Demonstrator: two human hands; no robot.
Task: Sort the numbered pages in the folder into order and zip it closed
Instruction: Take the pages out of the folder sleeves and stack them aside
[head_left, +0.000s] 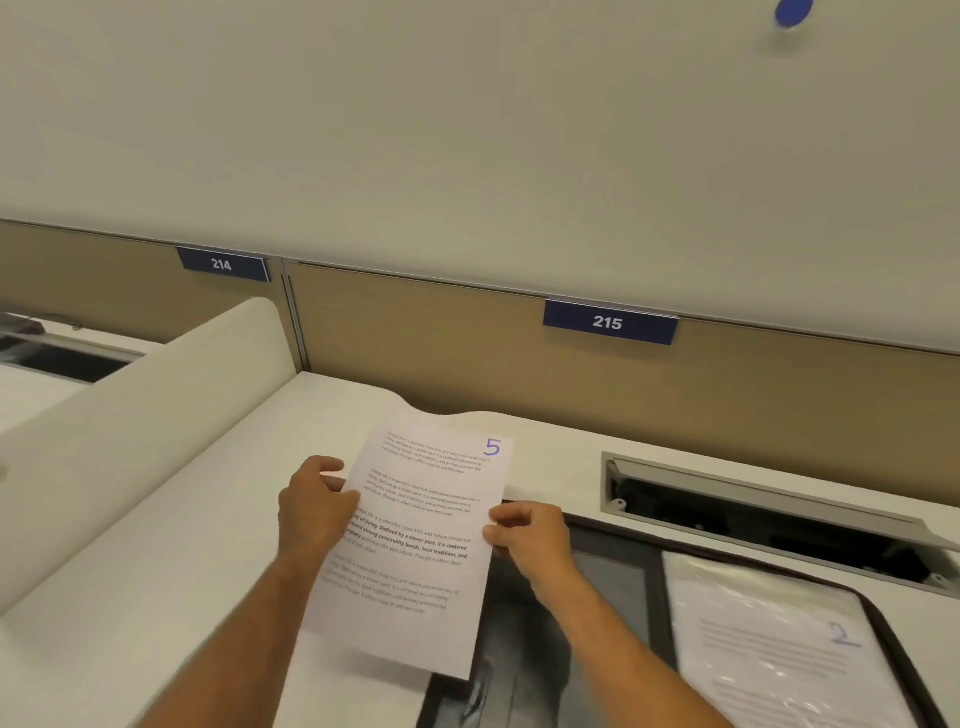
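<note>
A white printed page marked with a blue 5 is held above the desk by both hands. My left hand pinches its left edge and my right hand pinches its right edge. Below and to the right lies the open dark folder, its left half showing a dark inner pocket. On the folder's right half, a clear plastic sleeve holds a page marked 2. The page marked 5 overlaps the folder's left edge.
The white desk ends at a tan partition with blue labels 214 and 215. An open cable tray is sunk in the desk behind the folder. A curved white divider rises at left.
</note>
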